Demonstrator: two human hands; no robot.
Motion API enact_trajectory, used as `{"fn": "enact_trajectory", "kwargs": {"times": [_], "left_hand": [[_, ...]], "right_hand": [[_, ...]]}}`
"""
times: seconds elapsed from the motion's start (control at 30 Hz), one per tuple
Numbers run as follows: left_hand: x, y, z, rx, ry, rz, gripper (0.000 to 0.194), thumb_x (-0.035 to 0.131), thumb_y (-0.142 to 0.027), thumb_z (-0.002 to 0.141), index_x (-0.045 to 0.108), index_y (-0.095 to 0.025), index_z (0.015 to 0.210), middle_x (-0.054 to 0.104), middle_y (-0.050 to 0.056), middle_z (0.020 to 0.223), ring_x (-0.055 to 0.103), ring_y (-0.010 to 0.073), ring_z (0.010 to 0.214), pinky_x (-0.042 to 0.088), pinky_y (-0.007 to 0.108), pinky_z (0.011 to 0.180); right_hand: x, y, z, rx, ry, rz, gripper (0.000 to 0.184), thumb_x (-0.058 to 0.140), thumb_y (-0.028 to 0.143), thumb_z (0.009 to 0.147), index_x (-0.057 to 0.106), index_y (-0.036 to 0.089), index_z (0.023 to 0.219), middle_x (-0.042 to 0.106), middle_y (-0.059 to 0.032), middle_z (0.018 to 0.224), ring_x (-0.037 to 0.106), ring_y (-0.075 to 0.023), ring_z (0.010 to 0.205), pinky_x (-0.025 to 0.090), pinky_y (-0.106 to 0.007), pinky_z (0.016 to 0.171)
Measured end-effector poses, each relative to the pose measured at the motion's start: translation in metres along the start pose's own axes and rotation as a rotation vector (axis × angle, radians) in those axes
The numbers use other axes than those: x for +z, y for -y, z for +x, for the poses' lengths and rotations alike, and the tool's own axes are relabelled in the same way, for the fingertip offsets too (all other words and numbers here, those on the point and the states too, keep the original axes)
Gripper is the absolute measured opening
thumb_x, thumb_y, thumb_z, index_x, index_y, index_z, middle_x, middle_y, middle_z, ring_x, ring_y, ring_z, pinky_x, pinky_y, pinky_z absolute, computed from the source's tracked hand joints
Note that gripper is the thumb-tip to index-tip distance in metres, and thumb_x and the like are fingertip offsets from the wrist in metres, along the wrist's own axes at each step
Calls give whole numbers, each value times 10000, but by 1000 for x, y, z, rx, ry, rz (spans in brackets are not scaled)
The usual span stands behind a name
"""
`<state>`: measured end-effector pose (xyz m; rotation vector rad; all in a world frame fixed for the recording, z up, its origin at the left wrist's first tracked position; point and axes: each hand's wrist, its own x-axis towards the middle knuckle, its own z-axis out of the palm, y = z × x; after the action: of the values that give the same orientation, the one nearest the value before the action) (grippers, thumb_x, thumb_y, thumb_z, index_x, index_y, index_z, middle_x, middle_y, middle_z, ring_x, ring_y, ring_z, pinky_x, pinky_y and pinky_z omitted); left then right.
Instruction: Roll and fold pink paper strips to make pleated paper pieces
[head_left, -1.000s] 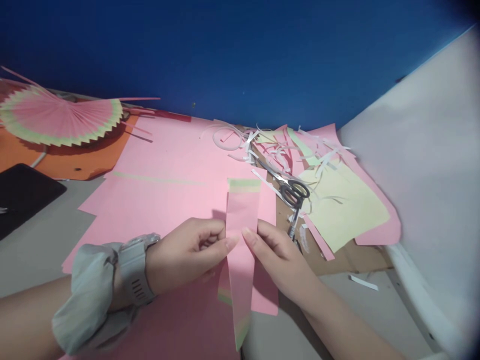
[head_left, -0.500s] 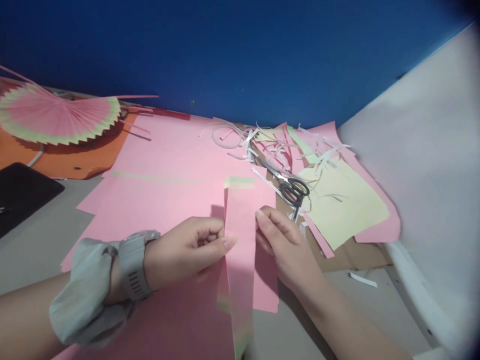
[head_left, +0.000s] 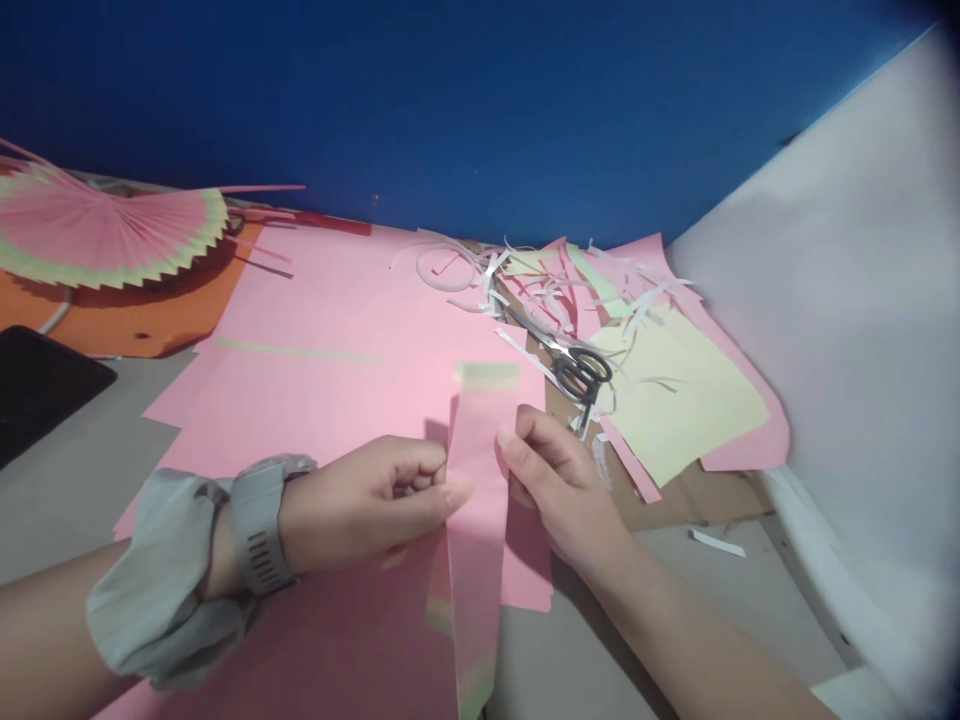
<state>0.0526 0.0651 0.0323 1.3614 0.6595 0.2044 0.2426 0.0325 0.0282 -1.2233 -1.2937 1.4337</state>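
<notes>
A folded pink paper strip [head_left: 480, 540] with green and yellow bands at its ends is held upright between both hands. My left hand [head_left: 397, 490] pinches its left edge, the thumb lying on the front face and the other fingers curled behind. On the right edge, a little higher, my right hand [head_left: 559, 480] grips the paper between thumb and fingers. Another banded layer hangs behind the strip at the lower left. Large pink paper sheets [head_left: 322, 290] lie beneath. Black-handled scissors [head_left: 581, 372] rest just beyond my right hand.
A pleated pink, green and yellow paper fan [head_left: 112, 225] stands on orange material [head_left: 142, 325] at the left, near a black flat object [head_left: 52, 390]. Paper scraps [head_left: 555, 290] and a pale yellow sheet [head_left: 682, 390] lie right. A blue wall [head_left: 450, 110] rises behind.
My right thumb has moved slightly left, further onto the strip's face. The strip's top now leans a little to the right. The whole view has shifted slightly.
</notes>
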Motion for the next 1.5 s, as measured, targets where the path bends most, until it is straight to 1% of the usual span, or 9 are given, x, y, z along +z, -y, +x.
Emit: {"fn": "enact_trajectory", "kwargs": {"times": [0.17,0.27,0.47,0.67,0.87,1.07,1.13,1.27,1.5], "left_hand": [[0,-2,0,-32,19,69,397,492,-442,842,341,-188,578,372,-89,410,337,39,372,246,149,372],[-1,-3,-1,-30,31,96,393,456,-454,855,342,-189,587,391,-84,428,338,43,386,254,154,381],[-3,-4,-1,-6,107,192,374,468,-434,848,337,-191,596,383,-76,440,343,57,414,244,174,401],[-3,-5,0,-28,110,56,364,484,-437,848,358,-191,612,382,-89,434,320,45,381,236,160,374],[-2,-5,-1,6,79,110,375,512,-417,836,340,-189,592,361,-86,455,311,48,416,231,165,392],[-3,-3,0,-19,83,147,315,508,-342,831,345,-195,605,369,-85,435,339,57,406,238,173,393],[-2,-3,1,28,105,199,315,491,-311,825,323,-193,586,340,-80,458,316,57,428,241,178,406],[1,-6,1,137,188,329,314,467,-236,809,294,-184,552,291,-60,528,262,64,481,236,198,437],[1,-5,1,128,177,408,312,481,-246,797,309,-183,544,299,-59,518,281,64,470,226,195,422]], "right_hand": [[0,4,2,-16,-87,-49,301,543,389,861,424,188,671,312,71,566,253,-56,484,208,-200,434],[1,4,2,9,-62,18,303,518,402,872,411,195,678,264,84,536,198,-50,439,179,-194,402],[-2,2,2,31,-106,60,360,487,461,869,399,198,639,321,68,529,267,-59,433,188,-198,382],[-3,3,1,-57,-214,-39,363,465,454,884,403,200,633,317,75,495,253,-62,417,202,-210,396],[-1,1,1,68,-52,66,378,469,472,874,404,199,620,314,66,515,264,-68,431,197,-216,399],[0,-2,-1,104,-62,112,381,484,463,870,391,193,617,268,74,506,192,-61,425,166,-218,399],[0,-2,-1,112,-54,127,373,498,469,858,395,197,624,281,67,530,213,-67,442,187,-220,410],[-2,2,1,32,-45,33,339,505,446,860,425,200,641,306,64,535,250,-80,468,229,-230,450],[-1,10,2,-119,-77,-208,241,496,300,881,494,203,661,442,32,636,405,-105,591,344,-236,572]]}}
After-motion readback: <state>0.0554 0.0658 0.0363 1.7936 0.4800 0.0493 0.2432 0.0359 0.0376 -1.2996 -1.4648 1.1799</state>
